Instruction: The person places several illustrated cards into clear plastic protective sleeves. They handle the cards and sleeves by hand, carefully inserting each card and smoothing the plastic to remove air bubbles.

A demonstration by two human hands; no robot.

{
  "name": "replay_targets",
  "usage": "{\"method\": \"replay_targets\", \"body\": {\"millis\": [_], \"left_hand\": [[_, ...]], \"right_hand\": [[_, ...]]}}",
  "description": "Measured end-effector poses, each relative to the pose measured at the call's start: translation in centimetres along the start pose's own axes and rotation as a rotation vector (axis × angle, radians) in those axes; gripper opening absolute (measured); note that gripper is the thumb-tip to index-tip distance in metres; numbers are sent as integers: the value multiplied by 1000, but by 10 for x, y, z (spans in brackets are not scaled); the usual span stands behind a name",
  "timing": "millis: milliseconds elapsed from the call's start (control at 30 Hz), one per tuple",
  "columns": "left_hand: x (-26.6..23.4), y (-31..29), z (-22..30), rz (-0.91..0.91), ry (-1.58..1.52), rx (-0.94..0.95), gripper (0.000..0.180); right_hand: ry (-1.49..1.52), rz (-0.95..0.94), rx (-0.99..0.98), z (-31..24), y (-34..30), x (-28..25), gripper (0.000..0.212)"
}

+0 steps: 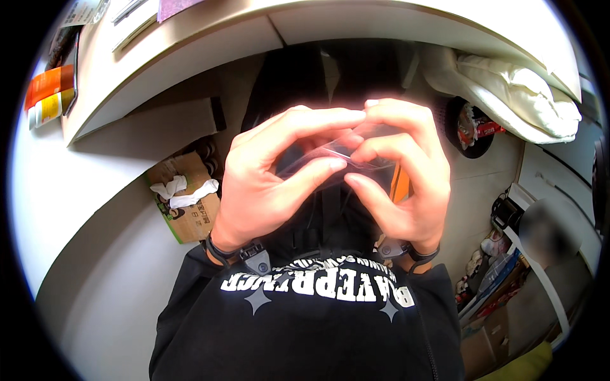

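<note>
Left hand (264, 171) pinches clear plastic film (318, 154); right hand (413, 174) curls loosely about it, grip unclear.

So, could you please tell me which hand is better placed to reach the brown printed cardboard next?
Probably the left hand: it is on the same side as the brown printed cardboard, while the right hand is farther across. Both hands are at the thin clear plastic film, though.

Head view: a wide fisheye, worn on the head, looking steeply down past the black printed top (305, 330). The left hand (254, 181) and right hand (413, 174) lie close, near centre — the white desk (222, 35) bends along the upper rim.
</note>
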State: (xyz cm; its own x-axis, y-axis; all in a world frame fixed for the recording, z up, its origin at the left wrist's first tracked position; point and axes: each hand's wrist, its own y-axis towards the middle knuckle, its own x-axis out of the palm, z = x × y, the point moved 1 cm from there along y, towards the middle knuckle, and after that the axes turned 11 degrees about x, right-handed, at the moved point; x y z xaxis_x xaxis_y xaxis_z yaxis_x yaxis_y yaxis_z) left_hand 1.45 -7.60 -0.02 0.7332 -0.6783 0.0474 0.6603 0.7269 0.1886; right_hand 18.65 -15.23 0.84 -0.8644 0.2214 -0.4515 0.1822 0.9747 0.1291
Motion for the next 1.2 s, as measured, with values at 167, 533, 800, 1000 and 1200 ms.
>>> {"method": "replay_targets", "body": {"millis": [167, 533, 800, 1000, 1200], "left_hand": [[-3, 0, -2, -8, 26, 24, 41], [-7, 1, -6, 23, 91, 21, 40], [-5, 8, -2, 243, -132, -1, 29], [-4, 10, -16, 185, -262, 27, 14], [-5, 3, -22, 55, -305, -146, 12]], "right_hand": [[-25, -10, 34, 1, 2, 3, 26], [155, -3, 213, 8, -6, 14, 26], [338, 134, 83, 13, -2, 9, 58], [465, 94, 202, 11, 0, 8, 49], [360, -85, 240, 24, 3, -1, 28]]}}
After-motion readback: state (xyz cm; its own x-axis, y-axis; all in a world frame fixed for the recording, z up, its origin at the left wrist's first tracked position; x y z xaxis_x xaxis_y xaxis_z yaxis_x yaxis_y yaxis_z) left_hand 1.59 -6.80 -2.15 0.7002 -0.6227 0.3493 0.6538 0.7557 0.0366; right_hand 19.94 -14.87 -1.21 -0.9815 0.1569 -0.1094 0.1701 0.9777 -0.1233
